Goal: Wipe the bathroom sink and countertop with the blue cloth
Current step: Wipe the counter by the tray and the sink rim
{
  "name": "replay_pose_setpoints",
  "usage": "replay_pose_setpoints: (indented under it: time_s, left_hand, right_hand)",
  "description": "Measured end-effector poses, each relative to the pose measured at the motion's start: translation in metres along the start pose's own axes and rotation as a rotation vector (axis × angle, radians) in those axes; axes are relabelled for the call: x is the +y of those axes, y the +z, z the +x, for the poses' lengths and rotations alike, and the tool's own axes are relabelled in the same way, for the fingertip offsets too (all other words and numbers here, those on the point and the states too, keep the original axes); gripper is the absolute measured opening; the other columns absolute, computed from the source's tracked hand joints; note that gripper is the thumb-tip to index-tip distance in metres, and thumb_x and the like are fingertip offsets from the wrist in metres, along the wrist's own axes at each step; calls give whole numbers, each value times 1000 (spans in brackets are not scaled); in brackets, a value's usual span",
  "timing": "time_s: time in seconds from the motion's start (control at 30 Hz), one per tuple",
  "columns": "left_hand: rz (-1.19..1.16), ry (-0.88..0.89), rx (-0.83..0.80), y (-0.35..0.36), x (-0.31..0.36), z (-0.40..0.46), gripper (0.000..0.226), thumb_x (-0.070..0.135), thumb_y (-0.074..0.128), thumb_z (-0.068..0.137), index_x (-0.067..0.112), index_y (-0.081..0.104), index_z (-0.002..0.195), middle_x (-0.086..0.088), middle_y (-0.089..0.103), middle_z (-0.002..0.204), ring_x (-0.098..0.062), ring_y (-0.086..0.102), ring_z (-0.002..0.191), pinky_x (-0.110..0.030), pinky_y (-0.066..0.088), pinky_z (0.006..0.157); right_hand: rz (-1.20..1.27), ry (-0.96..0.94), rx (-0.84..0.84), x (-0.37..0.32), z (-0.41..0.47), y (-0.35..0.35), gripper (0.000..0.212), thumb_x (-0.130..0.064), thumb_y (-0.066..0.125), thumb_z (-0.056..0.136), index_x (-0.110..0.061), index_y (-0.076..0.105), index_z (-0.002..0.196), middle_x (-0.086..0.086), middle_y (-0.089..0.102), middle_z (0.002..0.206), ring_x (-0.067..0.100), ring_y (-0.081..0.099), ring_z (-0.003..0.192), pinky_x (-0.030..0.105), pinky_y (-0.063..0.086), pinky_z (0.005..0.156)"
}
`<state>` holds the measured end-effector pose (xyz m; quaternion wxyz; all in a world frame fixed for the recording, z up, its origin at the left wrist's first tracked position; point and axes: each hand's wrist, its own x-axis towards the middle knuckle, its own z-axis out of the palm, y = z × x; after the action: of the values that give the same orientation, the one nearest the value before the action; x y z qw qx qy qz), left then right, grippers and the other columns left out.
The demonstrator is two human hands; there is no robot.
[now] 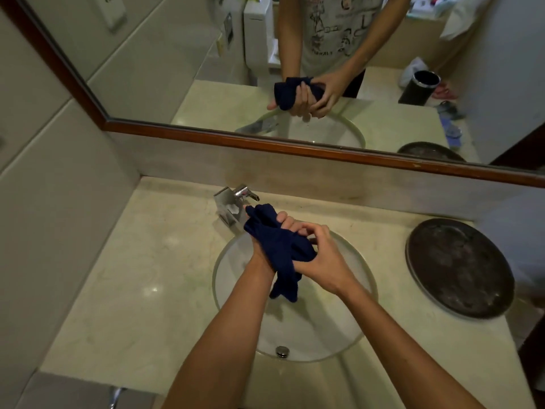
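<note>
Both my left hand (267, 246) and right hand (323, 258) grip tight around the bunched dark-blue cloth (280, 249) above the round white basin (309, 329) sunk in the beige marble tabletop (141, 276).

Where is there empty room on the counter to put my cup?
Left of the sink, the countertop is bare up to the wall. Right side is crowded by the dark round tray. Both hands hold the blue cloth over the basin.

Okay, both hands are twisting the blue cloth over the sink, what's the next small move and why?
Probably release the right hand and lower the blue cloth into the sink to begin wiping: the cloth is bunched and wrung between both hands above the basin, and a drip shows in the mirror.
</note>
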<state>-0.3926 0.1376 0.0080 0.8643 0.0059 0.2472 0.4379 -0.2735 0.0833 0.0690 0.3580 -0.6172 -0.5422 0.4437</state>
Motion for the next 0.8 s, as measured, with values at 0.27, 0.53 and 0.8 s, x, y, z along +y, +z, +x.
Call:
replay_pose_setpoints:
  time_s: [0.27,0.53,0.8]
  left_hand:
    - [121,72,-100,-4,52,-12,34,40,70,90,6,69,92,-21,70,103,-34,66,102,-45,47,100]
    - [283,-91,392,-14,71,-16,42,41,24,111,19,59,104,-4,64,101,-18,63,87,-32,51,82]
    - [452,-203,-111,2,106,-25,39,42,71,83,17,77,111,-10,73,117,-25,69,104,-38,50,95]
  right_hand:
    - [-234,-157,231,-8,-2,36,51,-23,77,86,-30,60,133,-13,57,119,1,60,103,14,51,83]
    - [-133,71,390,-42,21,26,16,-17,63,93,-22,74,83,-7,70,70,9,63,65,29,49,60]
    - [-124,99,186,-74,30,-21,19,-11,57,99,-18,74,93,-2,69,75,4,59,55,17,41,46]
